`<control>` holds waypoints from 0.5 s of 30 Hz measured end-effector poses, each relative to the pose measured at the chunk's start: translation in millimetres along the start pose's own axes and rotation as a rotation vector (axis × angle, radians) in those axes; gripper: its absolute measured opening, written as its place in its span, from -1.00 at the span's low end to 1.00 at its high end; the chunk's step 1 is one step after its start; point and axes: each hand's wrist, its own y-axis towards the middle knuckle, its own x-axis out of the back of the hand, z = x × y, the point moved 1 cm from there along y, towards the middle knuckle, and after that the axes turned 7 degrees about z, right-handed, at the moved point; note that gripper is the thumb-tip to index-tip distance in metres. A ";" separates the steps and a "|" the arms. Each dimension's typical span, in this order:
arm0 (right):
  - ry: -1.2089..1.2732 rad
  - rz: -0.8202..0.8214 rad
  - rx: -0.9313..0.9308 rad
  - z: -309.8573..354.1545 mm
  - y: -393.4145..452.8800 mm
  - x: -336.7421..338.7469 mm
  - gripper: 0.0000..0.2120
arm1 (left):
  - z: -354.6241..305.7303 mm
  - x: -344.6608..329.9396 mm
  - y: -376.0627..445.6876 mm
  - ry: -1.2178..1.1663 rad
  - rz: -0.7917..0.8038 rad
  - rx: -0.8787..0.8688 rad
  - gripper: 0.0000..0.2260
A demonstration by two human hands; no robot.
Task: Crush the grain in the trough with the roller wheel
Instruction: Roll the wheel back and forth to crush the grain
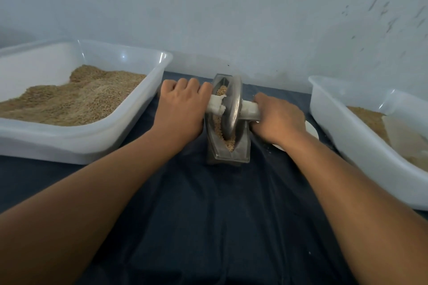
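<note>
Dark cloth (208, 215) covers my table against a pale wall. Centered on it sits the metal trough (228, 146) with grain (229, 140) inside and the roller wheel (230, 109) standing in it. My left hand (181, 109) and right hand (279, 118) curl round its white handles. Two plastic tubs (69, 143) flank me, apparently holding more grain.

A dark blue cloth (208, 215) covers the table, creased toward the near edge. Directly on it sit three things — the metal trough (228, 150) in the middle, a white tub (69, 141) at left (holding grain), and a second white tub (361, 146) at right.
</note>
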 end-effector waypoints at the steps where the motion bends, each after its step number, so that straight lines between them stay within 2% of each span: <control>1: 0.002 0.005 -0.007 -0.3 3.2 -1.5 -0.79 | 0.4 -2.0 2.9 -0.012 0.012 0.004 -0.71; 8: -0.014 0.045 -0.052 -2.5 34.7 -6.2 -0.83 | 5.4 -17.6 19.8 -0.045 0.031 0.023 -0.64; 15: 0.008 0.152 -0.035 -13.0 69.6 -13.0 -0.82 | 8.9 -36.1 49.1 -0.037 0.035 0.040 -0.80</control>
